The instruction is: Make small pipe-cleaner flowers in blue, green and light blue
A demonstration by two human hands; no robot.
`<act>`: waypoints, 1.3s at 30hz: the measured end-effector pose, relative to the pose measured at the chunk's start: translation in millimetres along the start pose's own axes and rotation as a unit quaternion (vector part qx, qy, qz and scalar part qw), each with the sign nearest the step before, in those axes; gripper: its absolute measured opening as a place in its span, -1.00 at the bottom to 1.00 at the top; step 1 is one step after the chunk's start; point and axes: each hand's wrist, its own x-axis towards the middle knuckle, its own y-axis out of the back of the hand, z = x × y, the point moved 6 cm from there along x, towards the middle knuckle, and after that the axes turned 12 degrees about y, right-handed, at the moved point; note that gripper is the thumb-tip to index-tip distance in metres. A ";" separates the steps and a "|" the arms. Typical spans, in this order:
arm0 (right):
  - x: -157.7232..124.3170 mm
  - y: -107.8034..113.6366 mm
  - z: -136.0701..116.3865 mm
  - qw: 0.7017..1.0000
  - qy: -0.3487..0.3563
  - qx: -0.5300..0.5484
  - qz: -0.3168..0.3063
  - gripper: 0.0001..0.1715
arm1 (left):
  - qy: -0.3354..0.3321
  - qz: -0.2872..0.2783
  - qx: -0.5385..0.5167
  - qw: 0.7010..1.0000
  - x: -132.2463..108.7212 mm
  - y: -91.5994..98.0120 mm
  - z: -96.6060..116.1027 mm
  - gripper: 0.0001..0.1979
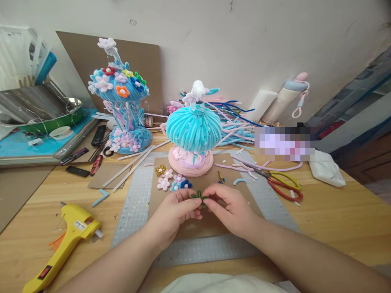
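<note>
Between my two hands is a small dark green pipe-cleaner flower (199,195), held over a brown cardboard sheet (186,228). The thumb and fingers of my left hand (177,207) pinch it from the left. My right hand (230,207) pinches a petal at its right side. Just beyond my left hand lie several finished pipe-cleaner flowers (164,184) in pink, blue, lilac and gold. Behind them stands a turquoise jellyfish-shaped pipe-cleaner lamp (194,128) on a round pink base (191,169).
A yellow glue gun (71,228) lies at the left. Scissors (282,185) with red and yellow handles rest at the right on a grey cutting mat (134,203). A taller flower-covered blue piece (119,97) stands back left. Loose pipe cleaners (238,130) and a tilted bottle (285,99) sit by the wall.
</note>
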 end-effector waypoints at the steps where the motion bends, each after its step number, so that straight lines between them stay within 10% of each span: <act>1: 0.8 1.1 -4.1 0.998 0.029 -0.049 -0.010 -0.91 | -0.005 0.004 0.001 1.000 0.2 0.3 -0.2 -0.82; 20: 1.3 -3.6 -17.1 0.986 0.099 -0.134 -0.017 -0.84 | -0.121 0.080 0.156 0.977 1.0 2.2 10.2 -0.82; 25: 2.8 -4.1 3.8 0.996 -0.082 0.041 0.009 -0.85 | -0.159 0.090 0.233 0.955 -5.5 -2.2 11.7 -0.91; 30: -4.2 -21.8 24.4 0.909 -0.247 0.336 -0.019 -0.87 | -0.209 0.103 0.334 0.913 -10.1 -5.0 16.8 -0.96; 39: 2.3 -2.9 7.7 0.998 -0.048 0.050 -0.012 -0.92 | -0.040 0.024 0.138 0.989 4.5 4.1 7.7 -0.78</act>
